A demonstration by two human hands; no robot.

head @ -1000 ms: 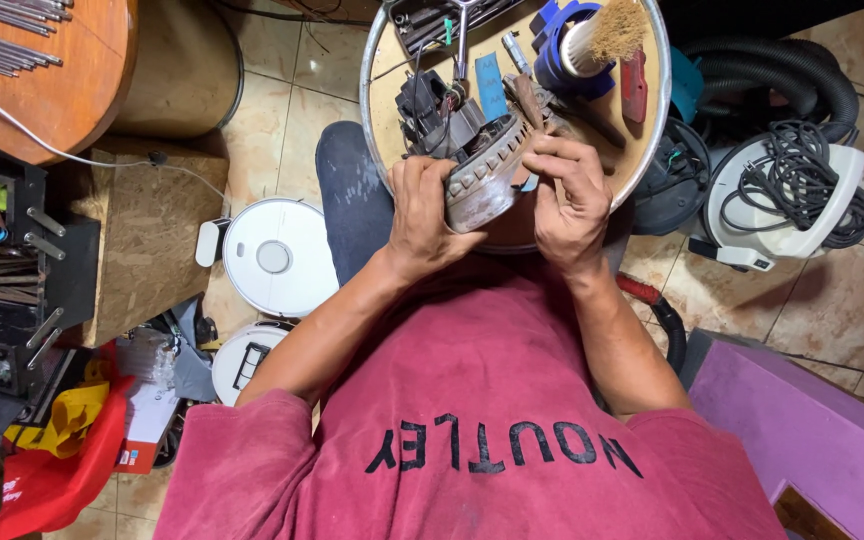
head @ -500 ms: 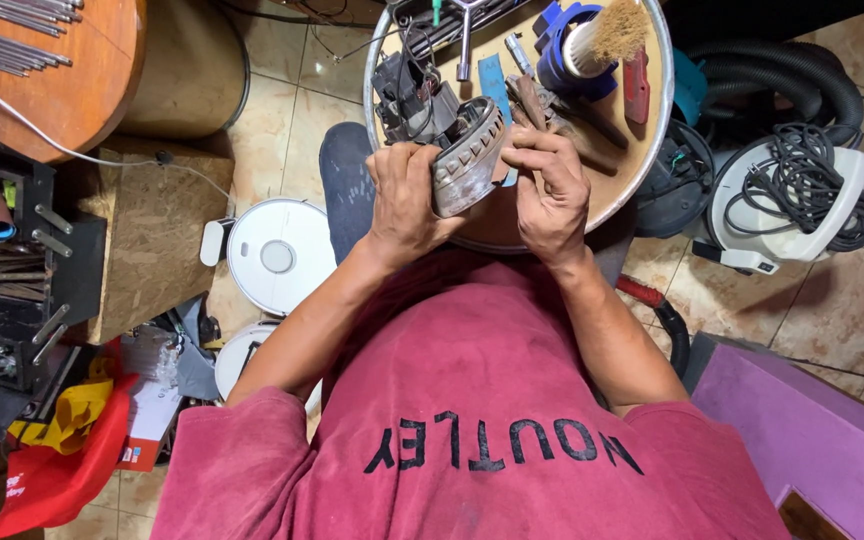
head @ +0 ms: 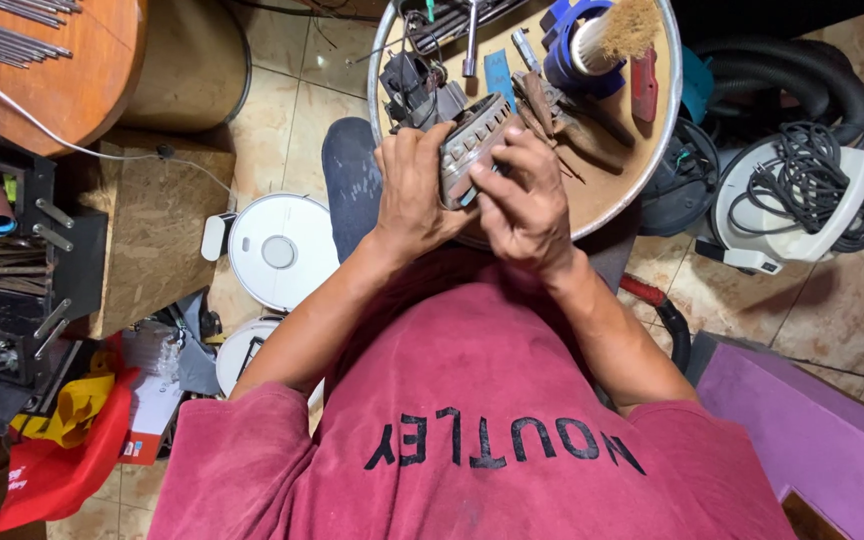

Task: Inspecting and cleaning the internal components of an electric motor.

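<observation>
Lighting: even, soft daylight-type illumination is filling the whole scene; no single source is showing. Brightness: medium to bright, colours are reading true. Shadows: faint ones are pooling under the round table (head: 612, 190) and between the two hands. Glare: a mild sheen is sitting on the white disc-shaped vacuum (head: 282, 250) and on the tiled floor (head: 842, 300). Focus: sharp across the frame; the fingers (head: 492, 185) are showing no motion blur. Distortion: wide-angle bending is curving the edges, stretching the purple surface (head: 802, 440) at lower right.

Round tray table (head: 620, 196): pliers (head: 550, 106), brush (head: 607, 35), red tool (head: 644, 84).
</observation>
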